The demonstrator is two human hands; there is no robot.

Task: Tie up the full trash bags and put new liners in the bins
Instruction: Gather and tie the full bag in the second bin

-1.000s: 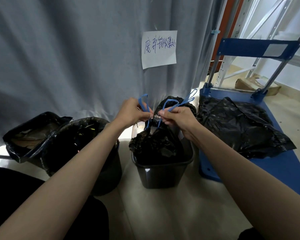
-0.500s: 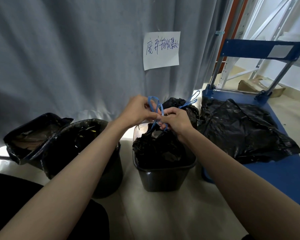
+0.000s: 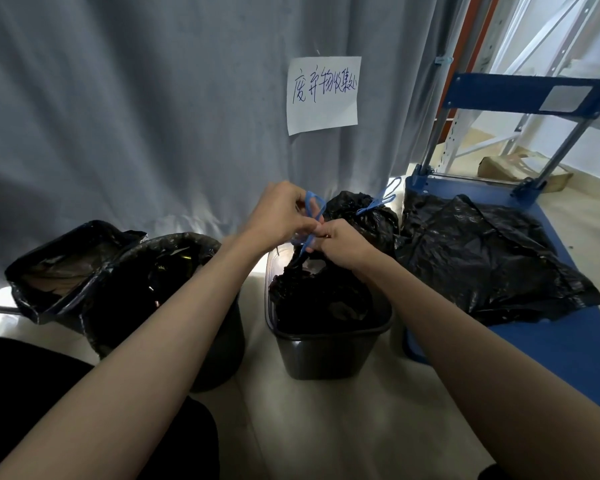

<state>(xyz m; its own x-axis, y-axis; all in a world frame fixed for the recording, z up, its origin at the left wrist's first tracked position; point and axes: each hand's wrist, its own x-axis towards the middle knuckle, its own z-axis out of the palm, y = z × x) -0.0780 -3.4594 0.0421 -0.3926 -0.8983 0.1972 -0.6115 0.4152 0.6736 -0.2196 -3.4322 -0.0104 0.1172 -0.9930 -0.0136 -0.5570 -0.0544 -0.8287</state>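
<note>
A full black trash bag sits in the small dark rectangular bin at the centre. Its blue drawstring rises from the gathered neck. My left hand pinches a loop of the drawstring, and my right hand pinches the strands just beside it; the two hands touch above the bin. Behind stands another black bag, tied with a blue drawstring bow.
A round bin with a black liner stands to the left, a lined rectangular bin beyond it. A blue platform trolley on the right carries loose black bags. A grey curtain with a paper sign hangs behind.
My hands have come together over the bag. The drawstring ends, held apart a second ago, are now crossed into a loop between my fingers.
</note>
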